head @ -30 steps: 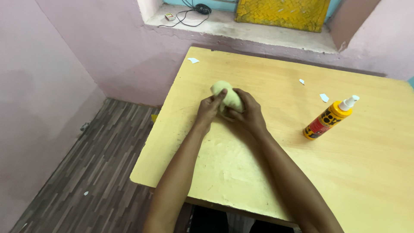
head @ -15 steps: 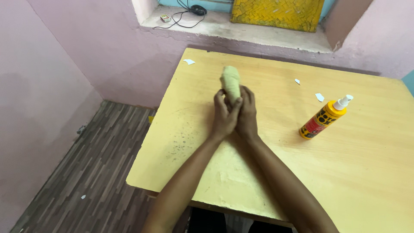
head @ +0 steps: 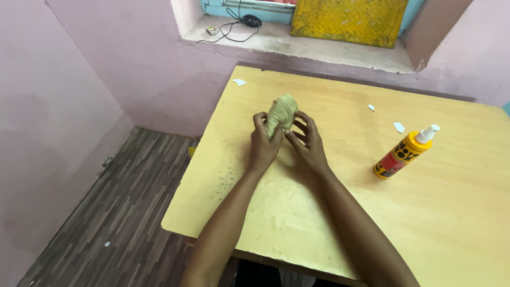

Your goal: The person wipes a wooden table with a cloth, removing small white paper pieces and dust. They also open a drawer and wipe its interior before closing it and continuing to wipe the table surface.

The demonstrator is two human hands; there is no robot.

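Pale green cloth bundle [head: 280,112], one, near the middle of the yellow table [head: 319,223], clamped between two hands: left hand [head: 264,144] wrapped at its 7 o'clock side, right hand [head: 307,143] fingers pinching at 4 o'clock. One orange spray bottle [head: 405,152] lies at 3 o'clock, well apart. Three white paper scraps [head: 398,127] scattered around.

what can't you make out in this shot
Head view, the only one:
- Rolled cloth: its lower end is hidden by the left hand and right hand.
- Spray bottle: label too small to make out.
- Yellow woven panel on the sill: top cut off by the frame edge.
- Table: right side and near edge cut off.
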